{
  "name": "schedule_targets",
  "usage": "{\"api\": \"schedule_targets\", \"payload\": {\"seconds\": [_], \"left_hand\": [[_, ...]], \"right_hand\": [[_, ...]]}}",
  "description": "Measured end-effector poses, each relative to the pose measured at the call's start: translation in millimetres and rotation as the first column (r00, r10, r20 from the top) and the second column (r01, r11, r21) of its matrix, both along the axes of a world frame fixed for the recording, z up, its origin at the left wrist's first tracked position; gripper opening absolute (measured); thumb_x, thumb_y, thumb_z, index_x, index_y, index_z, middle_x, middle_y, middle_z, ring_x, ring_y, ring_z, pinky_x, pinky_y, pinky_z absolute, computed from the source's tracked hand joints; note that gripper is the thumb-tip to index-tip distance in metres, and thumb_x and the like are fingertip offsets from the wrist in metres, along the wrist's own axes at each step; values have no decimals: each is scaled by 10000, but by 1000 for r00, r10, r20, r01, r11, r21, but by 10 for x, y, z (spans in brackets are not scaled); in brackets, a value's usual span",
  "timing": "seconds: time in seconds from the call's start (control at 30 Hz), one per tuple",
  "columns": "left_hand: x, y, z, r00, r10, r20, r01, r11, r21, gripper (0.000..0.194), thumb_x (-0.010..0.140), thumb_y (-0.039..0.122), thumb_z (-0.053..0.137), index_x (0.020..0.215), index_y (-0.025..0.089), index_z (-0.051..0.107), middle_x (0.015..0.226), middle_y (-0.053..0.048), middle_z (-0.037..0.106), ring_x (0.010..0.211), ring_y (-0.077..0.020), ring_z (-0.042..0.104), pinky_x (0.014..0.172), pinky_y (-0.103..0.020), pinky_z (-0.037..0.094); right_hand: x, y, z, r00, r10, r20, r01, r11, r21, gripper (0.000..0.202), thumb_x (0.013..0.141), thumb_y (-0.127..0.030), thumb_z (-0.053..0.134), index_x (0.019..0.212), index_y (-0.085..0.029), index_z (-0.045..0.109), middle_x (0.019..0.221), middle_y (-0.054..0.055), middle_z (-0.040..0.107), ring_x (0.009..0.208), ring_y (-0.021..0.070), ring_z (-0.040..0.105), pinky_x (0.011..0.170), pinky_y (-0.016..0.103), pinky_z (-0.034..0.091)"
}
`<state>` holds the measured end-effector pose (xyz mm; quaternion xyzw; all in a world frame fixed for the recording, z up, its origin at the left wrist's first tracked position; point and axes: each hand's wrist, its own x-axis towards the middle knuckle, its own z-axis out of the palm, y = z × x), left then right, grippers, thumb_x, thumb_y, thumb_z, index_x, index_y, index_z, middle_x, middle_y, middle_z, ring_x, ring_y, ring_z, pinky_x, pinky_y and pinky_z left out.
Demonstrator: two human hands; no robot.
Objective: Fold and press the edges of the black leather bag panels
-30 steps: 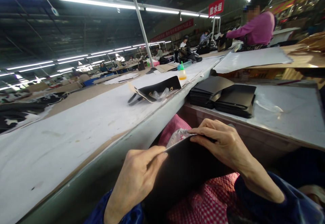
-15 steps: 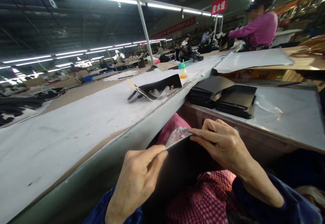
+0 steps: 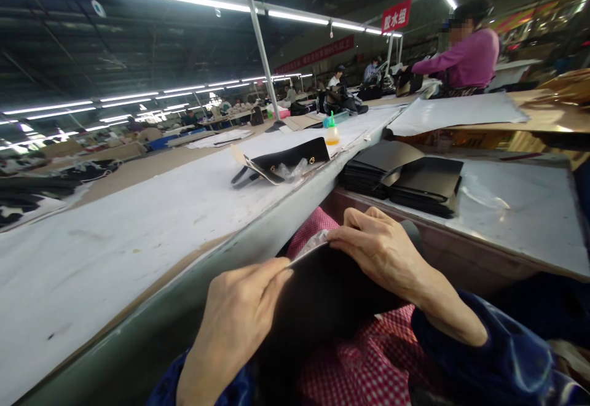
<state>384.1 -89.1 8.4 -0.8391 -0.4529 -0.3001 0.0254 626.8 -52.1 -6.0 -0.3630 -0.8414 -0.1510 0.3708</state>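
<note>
A black sheet-like panel (image 3: 322,295), perhaps leather, hangs over my lap with its upper edge pinched between both hands. My left hand (image 3: 235,314) closes thumb and fingers on that edge's left end. Farther right along the same edge, my right hand (image 3: 373,243) is pinching it, fingers bent. Behind the edge a bit of clear plastic (image 3: 316,241) shows; most of it is hidden by the panel. Red checked cloth (image 3: 364,363) covers my lap under the panel.
On the white-covered table (image 3: 152,240) lies a black piece with brass-coloured fittings (image 3: 295,157), near a green-tipped bottle (image 3: 332,132). Stacks of black panels (image 3: 424,185) sit on the lower right surface. A co-worker in purple (image 3: 472,56) works at the back right.
Both hands have shifted slightly left with the black panel, still pinching its edge. Less of the clear plastic shows behind it.
</note>
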Motion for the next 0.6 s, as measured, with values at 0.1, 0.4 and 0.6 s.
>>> {"api": "schedule_targets", "payload": {"seconds": [0.1, 0.4, 0.6], "left_hand": [[37, 73, 35, 967, 195, -164, -180, 978, 104, 200, 907, 165, 568, 1003, 179, 743, 961, -77, 784, 827, -269, 746, 740, -362, 572], [452, 239, -4, 906, 365, -213, -396, 910, -125, 505, 950, 199, 484, 1447, 126, 436, 748, -59, 778, 689, -301, 749, 599, -362, 525], [306, 251, -24, 933, 334, -133, -349, 931, -110, 402, 937, 226, 524, 1336, 206, 571, 825, -59, 791, 809, -276, 760, 680, -326, 529]], "right_hand": [[-123, 103, 32, 997, 0, 71, -3, 999, 37, 276, 1000, -180, 463, 868, -190, 705, 732, 12, 515, 618, 134, 423, 672, 296, 320], [-290, 7, 197, 991, 33, 126, -58, 977, 204, 262, 1024, -176, 413, 1009, -158, 674, 742, 20, 633, 667, 145, 537, 686, 322, 334], [-61, -116, 65, 985, 170, 1, -166, 959, 228, 203, 968, -99, 532, 1148, -150, 611, 919, 49, 751, 813, 145, 671, 746, 323, 416]]}}
